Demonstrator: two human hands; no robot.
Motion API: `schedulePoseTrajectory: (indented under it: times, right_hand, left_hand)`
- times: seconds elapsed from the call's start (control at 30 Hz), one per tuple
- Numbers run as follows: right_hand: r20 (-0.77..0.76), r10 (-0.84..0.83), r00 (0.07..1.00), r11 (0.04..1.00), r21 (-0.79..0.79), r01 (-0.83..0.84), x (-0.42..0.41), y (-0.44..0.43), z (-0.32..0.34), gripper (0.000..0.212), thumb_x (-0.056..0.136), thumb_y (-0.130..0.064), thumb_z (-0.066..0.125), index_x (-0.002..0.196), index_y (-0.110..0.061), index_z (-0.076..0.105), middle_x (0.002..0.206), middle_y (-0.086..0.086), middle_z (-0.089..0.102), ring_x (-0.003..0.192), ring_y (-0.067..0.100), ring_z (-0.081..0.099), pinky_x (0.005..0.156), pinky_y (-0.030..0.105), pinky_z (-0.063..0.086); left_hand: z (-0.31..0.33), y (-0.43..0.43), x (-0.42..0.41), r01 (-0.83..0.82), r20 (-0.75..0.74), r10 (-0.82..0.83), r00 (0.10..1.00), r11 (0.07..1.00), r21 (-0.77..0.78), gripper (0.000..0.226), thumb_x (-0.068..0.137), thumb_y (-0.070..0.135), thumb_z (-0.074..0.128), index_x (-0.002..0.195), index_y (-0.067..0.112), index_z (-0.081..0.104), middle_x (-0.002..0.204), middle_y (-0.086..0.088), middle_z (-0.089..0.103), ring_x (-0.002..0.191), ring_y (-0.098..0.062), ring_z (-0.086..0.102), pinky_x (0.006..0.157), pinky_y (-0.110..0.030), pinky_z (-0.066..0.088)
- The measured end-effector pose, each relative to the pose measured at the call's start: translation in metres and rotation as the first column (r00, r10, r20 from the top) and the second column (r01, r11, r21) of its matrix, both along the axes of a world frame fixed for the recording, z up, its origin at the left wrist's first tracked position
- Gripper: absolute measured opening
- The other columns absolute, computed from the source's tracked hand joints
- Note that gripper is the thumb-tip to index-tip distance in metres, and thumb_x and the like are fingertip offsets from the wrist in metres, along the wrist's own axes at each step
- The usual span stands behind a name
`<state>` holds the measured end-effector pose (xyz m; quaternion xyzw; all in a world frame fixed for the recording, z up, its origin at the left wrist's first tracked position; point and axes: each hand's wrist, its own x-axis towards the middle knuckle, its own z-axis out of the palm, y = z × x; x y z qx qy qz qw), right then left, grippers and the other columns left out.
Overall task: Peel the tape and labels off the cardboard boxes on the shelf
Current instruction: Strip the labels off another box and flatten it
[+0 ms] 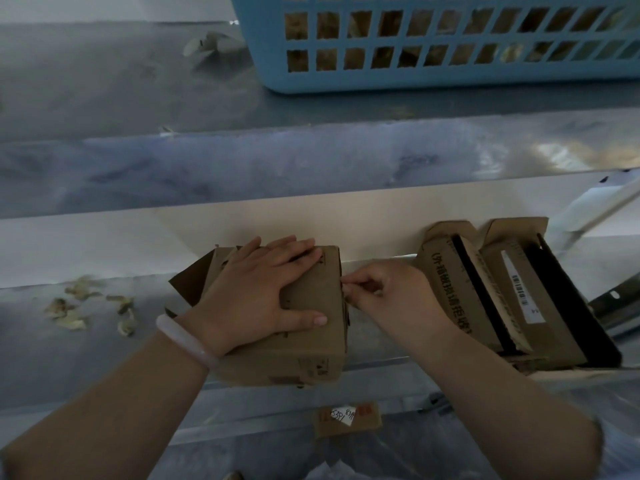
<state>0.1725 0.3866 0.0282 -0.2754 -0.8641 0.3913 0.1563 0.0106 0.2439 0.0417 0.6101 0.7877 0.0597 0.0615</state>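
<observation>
The matte brown cardboard box [313, 292] sits mid-frame on the smooth grey metal shelf [86, 358]. The left hand [263, 289] lies spread flat on its top, while the right hand [384, 296], at its 3 o'clock, pinches its ragged right edge. Farther toward 3 o'clock lean two opened cartons [450, 289], one with a white barcode label [521, 289]; crumpled scraps [86, 306] lie at 9 o'clock and a blue lattice basket [433, 77] at 12.

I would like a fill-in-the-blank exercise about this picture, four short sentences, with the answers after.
1. The bracelet is on the ____ wrist.
2. The basket is ____ in colour.
3. The right hand pinches at the ____ edge of the box.
4. The left hand rests on ____ of the box.
Answers: left; blue; right; top.
</observation>
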Motion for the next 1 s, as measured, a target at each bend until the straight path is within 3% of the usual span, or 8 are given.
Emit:
schedulePoseTrajectory:
  times: [0.17, 0.37, 0.53, 0.7, 1.0]
  right_hand:
    - [0.005, 0.078, 0.997, 0.997, 0.007, -0.078, -0.002, 0.006, -0.001, 0.008, 0.089, -0.019, 0.068, 0.089, -0.027, 0.069, 0.079, -0.014, 0.066, 0.077, 0.005, 0.065, 0.075, 0.02, 0.051]
    - [0.092, 0.22, 0.971, 0.957, 0.171, -0.234, -0.013, 0.015, -0.003, 0.009, 0.093, -0.018, 0.058, 0.087, -0.023, 0.054, 0.086, -0.005, 0.058, 0.071, 0.009, 0.057, 0.068, 0.025, 0.044]
    - [0.074, 0.265, 0.961, 0.908, 0.316, -0.274, -0.013, 0.014, -0.01, 0.015, 0.092, -0.015, 0.054, 0.086, -0.021, 0.042, 0.086, -0.002, 0.047, 0.076, 0.019, 0.048, 0.068, 0.032, 0.038]
    - [0.008, 0.283, 0.959, 0.906, 0.325, -0.27, -0.013, 0.015, -0.019, 0.017, 0.093, -0.012, 0.053, 0.086, -0.021, 0.04, 0.084, -0.002, 0.044, 0.076, 0.015, 0.043, 0.068, 0.03, 0.034]
    - [0.042, 0.382, 0.923, 0.879, 0.293, -0.377, -0.001, 0.02, -0.018, 0.018, 0.094, -0.01, 0.052, 0.089, -0.02, 0.039, 0.086, -0.002, 0.044, 0.075, 0.007, 0.036, 0.066, 0.018, 0.03]
  left_hand:
    - [0.0, 0.001, 0.0, 0.008, -0.005, -0.008, 1.0, 1.0, -0.001, 0.095, 0.069, 0.09, 0.023, 0.149, 0.043, 0.005, 0.157, 0.024, 0.0, 0.144, -0.001, 0.0, 0.113, -0.028, -0.01]
    - [-0.001, 0.0, -0.002, 0.011, -0.006, -0.011, 1.0, 1.0, 0.0, 0.096, 0.068, 0.091, 0.022, 0.15, 0.042, 0.006, 0.157, 0.023, 0.002, 0.144, -0.002, 0.001, 0.114, -0.03, -0.007]
    - [-0.001, 0.0, -0.001, 0.009, -0.002, -0.009, 1.0, 1.0, 0.006, 0.096, 0.069, 0.09, 0.023, 0.15, 0.042, 0.007, 0.158, 0.022, 0.004, 0.144, -0.003, 0.002, 0.114, -0.031, -0.006]
    - [-0.001, -0.001, 0.0, 0.003, 0.003, -0.003, 1.0, 1.0, 0.008, 0.095, 0.068, 0.089, 0.026, 0.149, 0.043, 0.005, 0.157, 0.023, 0.002, 0.144, -0.002, 0.001, 0.114, -0.03, -0.008]
    - [0.001, 0.001, 0.001, 0.021, 0.007, -0.021, 1.0, 1.0, -0.004, 0.095, 0.067, 0.089, 0.026, 0.148, 0.045, 0.004, 0.157, 0.024, 0.001, 0.144, -0.001, 0.0, 0.113, -0.029, -0.011]
